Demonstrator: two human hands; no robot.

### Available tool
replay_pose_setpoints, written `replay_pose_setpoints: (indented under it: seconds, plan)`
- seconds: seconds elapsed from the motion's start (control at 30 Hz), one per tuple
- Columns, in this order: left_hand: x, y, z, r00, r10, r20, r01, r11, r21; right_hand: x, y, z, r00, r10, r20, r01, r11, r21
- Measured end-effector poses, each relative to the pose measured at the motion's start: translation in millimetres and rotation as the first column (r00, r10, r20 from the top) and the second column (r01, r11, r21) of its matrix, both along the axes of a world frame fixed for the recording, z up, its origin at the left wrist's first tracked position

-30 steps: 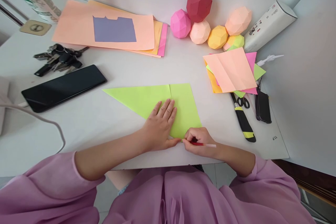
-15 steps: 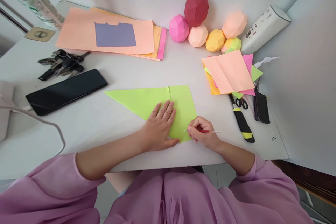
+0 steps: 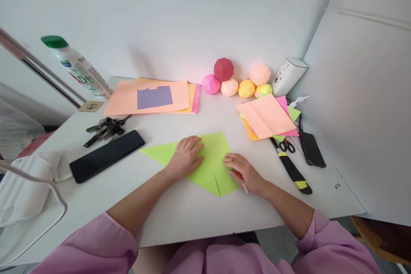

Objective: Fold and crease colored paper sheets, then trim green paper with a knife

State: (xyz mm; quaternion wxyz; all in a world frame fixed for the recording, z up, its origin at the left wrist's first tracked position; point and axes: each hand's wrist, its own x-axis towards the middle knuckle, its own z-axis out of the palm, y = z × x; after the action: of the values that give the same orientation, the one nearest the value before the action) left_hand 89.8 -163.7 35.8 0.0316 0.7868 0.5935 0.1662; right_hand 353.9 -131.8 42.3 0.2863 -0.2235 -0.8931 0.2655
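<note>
A lime-green sheet of paper (image 3: 210, 158) lies on the white table, with a point at its left and a short line running up from its near edge. My left hand (image 3: 183, 158) rests on its left half, fingers loosely spread and thumb apart. At the right edge of the sheet is my right hand (image 3: 245, 173), its fingertips touching the paper. A thin red pen-like tool (image 3: 240, 176) with a pale end is held in that hand. Its tip is mostly hidden by the fingers.
Several faceted paper balls (image 3: 224, 69) stand against the wall beside a white container (image 3: 290, 75). Coloured sheets (image 3: 269, 113) partly cover a utility knife (image 3: 293, 171) and scissors (image 3: 287, 146). A phone (image 3: 107, 156), keys (image 3: 109, 128), a paper stack (image 3: 123, 98) and a bottle (image 3: 80, 68) are leftward.
The camera view has tilted up. My left hand has shifted toward the far side of the sheet, and the sheet's near line shows. My right hand has moved to the sheet's right edge.
</note>
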Motion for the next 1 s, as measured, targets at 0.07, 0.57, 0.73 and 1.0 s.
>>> replay_pose_setpoints:
  seconds: [0.07, 0.57, 0.73, 1.0]
  plan:
    - [-8, 8, -7.8, 0.997, 0.078, -0.017, -0.077, 0.997, 0.032, 0, -1, 0.0, 0.999, 0.035, 0.032, -0.037, 0.997, 0.070]
    - [-14, 14, -15.7, 0.990, 0.138, -0.020, -0.137, 0.988, 0.072, 0, -9, 6.2, 0.996, -0.003, 0.093, -0.017, 0.978, 0.209]
    - [-18, 17, -20.6, 0.980, 0.197, -0.015, -0.196, 0.979, 0.047, 0, -13, 6.2, 0.995, -0.014, 0.095, -0.007, 0.976, 0.219]
    - [-17, 16, -21.7, 0.981, 0.188, -0.034, -0.188, 0.982, 0.026, -2, -14, 2.2, 0.989, -0.043, 0.139, 0.007, 0.967, 0.253]
